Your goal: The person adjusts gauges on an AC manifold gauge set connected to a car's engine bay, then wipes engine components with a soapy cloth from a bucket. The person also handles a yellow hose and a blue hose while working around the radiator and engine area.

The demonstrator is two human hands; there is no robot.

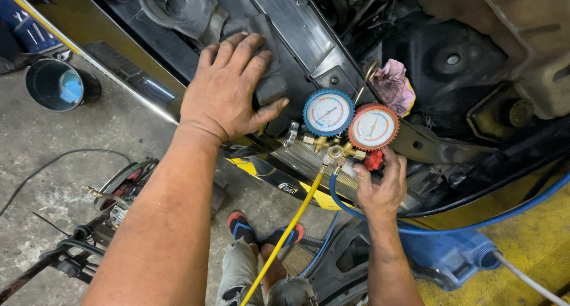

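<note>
A two-dial manifold gauge set hangs at the front of an open car engine bay, a blue-rimmed gauge point(328, 112) on the left and a red-rimmed gauge point(373, 127) on the right. My right hand point(380, 187) reaches up from below, its fingers closed around the red valve knob point(373, 160) under the red gauge. My left hand point(227, 89) lies flat, fingers spread, on the black front panel point(297, 33) of the car, left of the gauges. A yellow hose point(285, 235) and a blue hose point(451, 226) run down from the brass fittings.
A pink rag point(393, 85) lies in the engine bay behind the gauges. A dark metal cup point(58, 85) stands on the concrete floor at left. A pump-like machine with cables point(113, 202) sits lower left. A blue plastic container point(457, 252) is at lower right. My sandalled feet point(243, 229) show below.
</note>
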